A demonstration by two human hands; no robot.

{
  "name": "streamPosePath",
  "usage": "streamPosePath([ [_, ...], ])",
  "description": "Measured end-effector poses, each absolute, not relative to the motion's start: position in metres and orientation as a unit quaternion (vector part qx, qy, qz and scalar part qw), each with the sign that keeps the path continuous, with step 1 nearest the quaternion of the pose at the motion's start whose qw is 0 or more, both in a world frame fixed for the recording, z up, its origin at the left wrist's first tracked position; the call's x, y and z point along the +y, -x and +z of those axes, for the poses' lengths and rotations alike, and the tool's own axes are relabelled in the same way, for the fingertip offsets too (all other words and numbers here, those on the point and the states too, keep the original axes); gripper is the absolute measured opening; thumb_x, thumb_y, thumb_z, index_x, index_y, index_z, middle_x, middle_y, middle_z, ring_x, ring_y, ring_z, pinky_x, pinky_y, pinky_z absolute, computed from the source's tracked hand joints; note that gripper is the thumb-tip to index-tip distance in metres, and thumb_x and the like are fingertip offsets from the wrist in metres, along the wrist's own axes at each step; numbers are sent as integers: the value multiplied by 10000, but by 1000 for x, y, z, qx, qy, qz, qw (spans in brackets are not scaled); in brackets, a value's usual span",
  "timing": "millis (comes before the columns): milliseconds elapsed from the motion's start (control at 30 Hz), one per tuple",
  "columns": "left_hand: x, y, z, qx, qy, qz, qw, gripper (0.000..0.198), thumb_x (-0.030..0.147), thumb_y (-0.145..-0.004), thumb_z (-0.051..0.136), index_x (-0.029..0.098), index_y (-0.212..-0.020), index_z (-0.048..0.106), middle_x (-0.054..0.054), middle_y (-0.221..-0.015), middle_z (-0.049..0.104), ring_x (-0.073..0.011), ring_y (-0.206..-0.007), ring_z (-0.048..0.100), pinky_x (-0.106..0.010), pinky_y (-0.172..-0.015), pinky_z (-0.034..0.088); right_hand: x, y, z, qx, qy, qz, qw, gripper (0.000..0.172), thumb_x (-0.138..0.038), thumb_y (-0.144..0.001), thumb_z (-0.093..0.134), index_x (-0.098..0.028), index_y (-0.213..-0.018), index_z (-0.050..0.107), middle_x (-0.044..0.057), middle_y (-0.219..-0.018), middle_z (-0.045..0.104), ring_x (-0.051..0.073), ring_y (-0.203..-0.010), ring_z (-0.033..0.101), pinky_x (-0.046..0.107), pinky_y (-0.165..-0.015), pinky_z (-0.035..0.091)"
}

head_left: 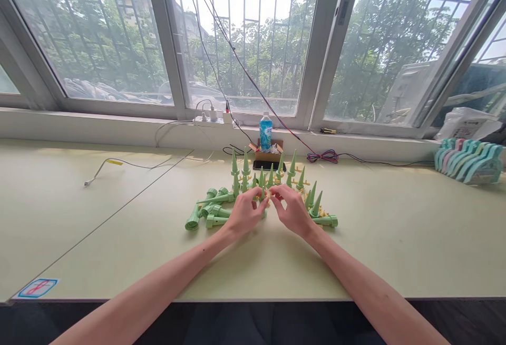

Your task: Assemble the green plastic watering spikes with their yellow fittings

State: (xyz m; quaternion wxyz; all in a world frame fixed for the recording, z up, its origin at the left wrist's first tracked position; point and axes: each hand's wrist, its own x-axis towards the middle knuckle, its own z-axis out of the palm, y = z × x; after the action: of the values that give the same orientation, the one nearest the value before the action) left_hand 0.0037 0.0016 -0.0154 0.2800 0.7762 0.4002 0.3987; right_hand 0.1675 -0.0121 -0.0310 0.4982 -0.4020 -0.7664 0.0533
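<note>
My left hand (248,209) is closed around a green cone-shaped spike (263,193), its tip showing above the fingers. Beside it, my right hand (291,207) pinches a small yellow piece (270,194) between thumb and fingertips, close to the left fingertips. Several green spikes (292,165) stand upright behind both hands, with yellow pieces (301,182) among them. To the left of my left hand lie several green spikes (216,212) on their sides. Another green spike (326,221) lies to the right of my right hand.
A blue bottle (265,133) stands in a small cardboard box (280,147) behind a dark phone (263,165). Bundled wires (323,156) lie at the wall. Pastel hangers (468,159) are at the far right. A white cable (130,165) crosses the pale table (142,250) on the left.
</note>
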Motion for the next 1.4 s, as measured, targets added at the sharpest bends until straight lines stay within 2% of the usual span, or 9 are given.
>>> streamPosePath([
  [567,4,-4,-16,397,-759,409,315,212,383,-859,523,180,-807,556,42,-621,480,-61,-412,379,-211,-415,311,-11,-168,-32,-752,417,92,502,160,-188,-923,468,-187,-1002,607,66,-913,644,180,-816,602,307,-744,495],
  [1000,2,-3,-15,376,-757,414,338,177,341,-852,526,178,-804,574,25,-703,541,-52,-448,385,-194,-413,347,-9,-168,-32,-709,445,184,514,129,-257,-890,546,-171,-894,642,42,-832,664,151,-713,586,269,-679,478],
  [1300,4,-4,-18,375,-769,405,323,210,363,-864,507,169,-803,561,-21,-883,607,-49,-461,403,-205,-428,360,-10,-167,-32,-721,470,141,490,193,-289,-911,513,-171,-792,610,18,-712,625,131,-610,511,253,-595,409],
  [1400,5,-3,-19,393,-770,398,307,195,356,-859,502,172,-824,555,-8,-825,588,-52,-446,379,-214,-441,357,-10,-167,-32,-719,474,140,488,201,-304,-918,498,-177,-792,589,15,-707,628,127,-578,501,251,-565,393],
])
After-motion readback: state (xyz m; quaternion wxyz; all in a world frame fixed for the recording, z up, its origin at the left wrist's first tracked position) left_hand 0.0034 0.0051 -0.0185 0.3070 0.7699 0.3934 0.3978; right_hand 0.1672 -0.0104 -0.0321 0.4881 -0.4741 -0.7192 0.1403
